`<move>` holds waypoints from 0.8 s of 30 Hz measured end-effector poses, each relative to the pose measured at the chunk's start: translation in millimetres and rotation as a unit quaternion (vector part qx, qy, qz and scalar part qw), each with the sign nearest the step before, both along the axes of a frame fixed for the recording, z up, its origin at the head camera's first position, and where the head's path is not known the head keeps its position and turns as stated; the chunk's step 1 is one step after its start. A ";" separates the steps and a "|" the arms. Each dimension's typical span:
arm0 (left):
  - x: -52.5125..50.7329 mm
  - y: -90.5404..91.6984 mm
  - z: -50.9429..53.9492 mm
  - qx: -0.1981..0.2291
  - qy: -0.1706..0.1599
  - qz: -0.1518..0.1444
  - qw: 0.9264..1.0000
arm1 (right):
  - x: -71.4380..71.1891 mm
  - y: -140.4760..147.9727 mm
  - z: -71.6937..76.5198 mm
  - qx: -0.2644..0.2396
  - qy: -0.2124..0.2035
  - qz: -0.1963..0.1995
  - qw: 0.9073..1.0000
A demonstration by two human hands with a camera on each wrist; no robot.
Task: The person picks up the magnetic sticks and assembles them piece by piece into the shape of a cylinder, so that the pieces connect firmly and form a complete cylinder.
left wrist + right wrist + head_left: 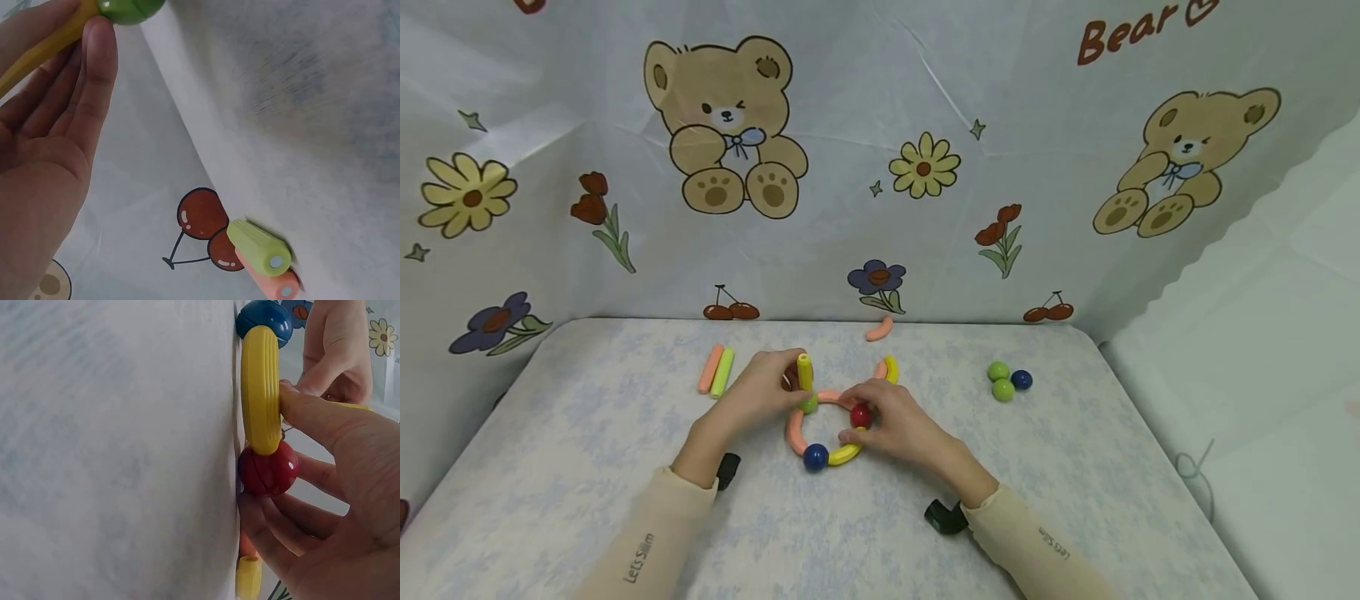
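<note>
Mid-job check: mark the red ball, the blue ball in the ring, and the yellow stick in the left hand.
Red ball [275,473]: right wrist view, middle of its visible face.
Blue ball [816,457]: head view, middle of its visible surface.
Yellow stick [806,375]: head view, its side, below the top end.

Loose balls [1003,388] right of ring [795,433]

Room lies between right grip [895,418] and green balls [1003,390]; left grip [767,382] blocks the ring [794,433] at its left.

A yellow stick [805,372] is held upright by the left hand [760,383] on the green ball [809,404] of a multicoloured ring [795,432]; its red ball [861,416] is gripped by the right hand [898,418].
</note>
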State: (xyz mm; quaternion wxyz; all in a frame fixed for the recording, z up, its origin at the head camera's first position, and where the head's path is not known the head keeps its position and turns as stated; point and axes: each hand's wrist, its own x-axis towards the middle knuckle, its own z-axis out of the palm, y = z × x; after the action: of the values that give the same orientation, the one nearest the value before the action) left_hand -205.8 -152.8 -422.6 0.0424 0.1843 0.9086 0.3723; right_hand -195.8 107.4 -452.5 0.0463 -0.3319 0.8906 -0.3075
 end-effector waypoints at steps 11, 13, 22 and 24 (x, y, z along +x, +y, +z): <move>-0.3 2.8 -7.3 -0.026 -0.031 -0.032 0.999 | 2.1 -1.9 4.1 -0.012 0.006 -0.019 1.000; -0.2 4.6 -8.6 -0.016 -0.031 -0.048 0.998 | 1.9 -1.2 4.1 -0.025 -0.002 -0.017 1.000; 7.7 27.4 -11.7 -0.010 -0.018 -0.041 0.999 | -1.1 0.1 3.5 -0.065 -0.063 0.013 0.996; 9.0 33.6 -13.6 -0.014 -0.012 -0.038 0.999 | -2.0 0.6 2.6 -0.057 -0.068 0.007 0.996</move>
State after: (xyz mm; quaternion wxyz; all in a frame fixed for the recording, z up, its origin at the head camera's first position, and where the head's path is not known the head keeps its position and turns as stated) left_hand -196.8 -119.2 -436.1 0.0698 0.2135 0.9055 0.3601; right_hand -197.8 108.0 -449.9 0.0902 -0.3181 0.8643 -0.3790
